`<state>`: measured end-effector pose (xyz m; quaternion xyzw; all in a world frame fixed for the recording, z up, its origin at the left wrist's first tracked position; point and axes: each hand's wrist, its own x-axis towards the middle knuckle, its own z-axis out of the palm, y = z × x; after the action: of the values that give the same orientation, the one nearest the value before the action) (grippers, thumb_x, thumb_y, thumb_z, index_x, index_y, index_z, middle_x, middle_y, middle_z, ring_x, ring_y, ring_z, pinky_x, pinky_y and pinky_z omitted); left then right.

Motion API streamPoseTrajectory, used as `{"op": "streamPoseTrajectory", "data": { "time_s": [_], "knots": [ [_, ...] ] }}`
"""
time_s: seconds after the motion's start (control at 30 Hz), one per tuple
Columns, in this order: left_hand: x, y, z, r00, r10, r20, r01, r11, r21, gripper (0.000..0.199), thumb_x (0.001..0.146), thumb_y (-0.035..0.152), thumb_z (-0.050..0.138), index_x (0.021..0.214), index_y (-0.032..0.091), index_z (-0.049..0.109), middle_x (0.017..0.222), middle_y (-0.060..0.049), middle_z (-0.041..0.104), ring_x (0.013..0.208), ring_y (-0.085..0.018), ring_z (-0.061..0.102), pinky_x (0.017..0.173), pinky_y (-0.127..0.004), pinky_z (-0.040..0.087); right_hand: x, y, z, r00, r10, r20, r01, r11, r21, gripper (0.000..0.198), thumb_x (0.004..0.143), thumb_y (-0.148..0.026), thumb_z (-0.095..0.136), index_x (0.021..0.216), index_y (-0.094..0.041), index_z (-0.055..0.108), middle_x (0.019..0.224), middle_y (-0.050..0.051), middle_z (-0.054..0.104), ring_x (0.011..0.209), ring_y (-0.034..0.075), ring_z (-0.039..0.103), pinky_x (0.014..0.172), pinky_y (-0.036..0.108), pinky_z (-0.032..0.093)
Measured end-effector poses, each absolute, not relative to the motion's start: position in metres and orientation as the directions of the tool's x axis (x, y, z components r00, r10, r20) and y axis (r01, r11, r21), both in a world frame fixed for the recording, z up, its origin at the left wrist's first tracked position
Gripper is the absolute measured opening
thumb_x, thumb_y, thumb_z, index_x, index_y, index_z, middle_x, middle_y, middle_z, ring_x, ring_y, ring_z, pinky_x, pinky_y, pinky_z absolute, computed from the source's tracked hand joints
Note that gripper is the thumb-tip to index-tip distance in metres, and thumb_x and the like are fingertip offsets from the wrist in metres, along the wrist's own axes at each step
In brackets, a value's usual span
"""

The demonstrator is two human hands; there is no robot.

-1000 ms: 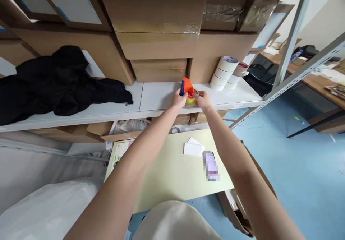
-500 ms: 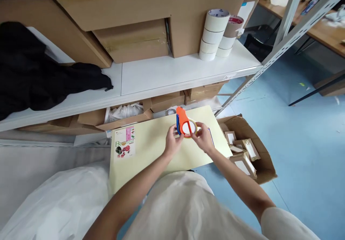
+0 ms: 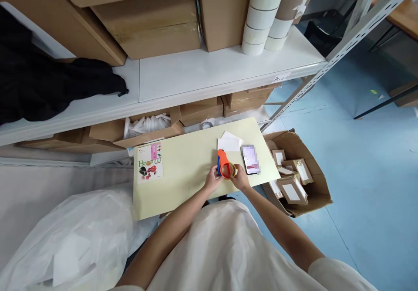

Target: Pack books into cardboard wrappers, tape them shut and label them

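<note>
Both hands grip an orange and blue tape dispenser [image 3: 223, 157] fitted with a yellow-edged roll, low over the pale yellow tabletop [image 3: 186, 160]. My left hand [image 3: 213, 181] is closed on its left, blue side. On the other side, the fingers of my right hand [image 3: 240, 179] press against the yellow rim. Just beyond the dispenser lie white paper slips [image 3: 230, 142], one overlapping another. A phone [image 3: 250, 159] with a lit, partly pixelated screen rests to the right of my right hand.
A printed booklet [image 3: 150, 164] lies at the table's left. Right of the table stands an open carton [image 3: 315, 186] with several small labelled boxes. Ahead, a white shelf [image 3: 196, 71] carries cartons, stacked tape rolls [image 3: 260, 23] and black cloth [image 3: 58, 86]. A plastic bag [image 3: 75, 234] bulges at lower left.
My hands have brought the tape dispenser lower and nearer my body, still gripping it. The white slips and the phone, mostly hidden before, now show. The view has tilted downward.
</note>
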<state>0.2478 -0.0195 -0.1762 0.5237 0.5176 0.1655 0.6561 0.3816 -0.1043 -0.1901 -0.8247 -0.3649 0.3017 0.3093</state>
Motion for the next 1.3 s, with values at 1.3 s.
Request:
{"op": "streamPoseTrajectory", "data": {
  "time_s": [1.3],
  "knots": [
    [0.169,-0.033,-0.167,0.221,0.767,-0.603,0.362,0.509,0.781,0.043,0.062,0.026,0.077,0.103,0.018,0.066,0.112,-0.013,0.067,0.095,-0.026,0.066,0.085,-0.037,0.052,0.382,-0.088,-0.15,0.374,0.928,0.008,0.558,-0.218,-0.801,0.039,0.085,-0.028,0.046,0.122,-0.02,0.043,0.116,0.014,0.051,0.066,0.014,0.054,0.06,0.033,0.051]
  ]
}}
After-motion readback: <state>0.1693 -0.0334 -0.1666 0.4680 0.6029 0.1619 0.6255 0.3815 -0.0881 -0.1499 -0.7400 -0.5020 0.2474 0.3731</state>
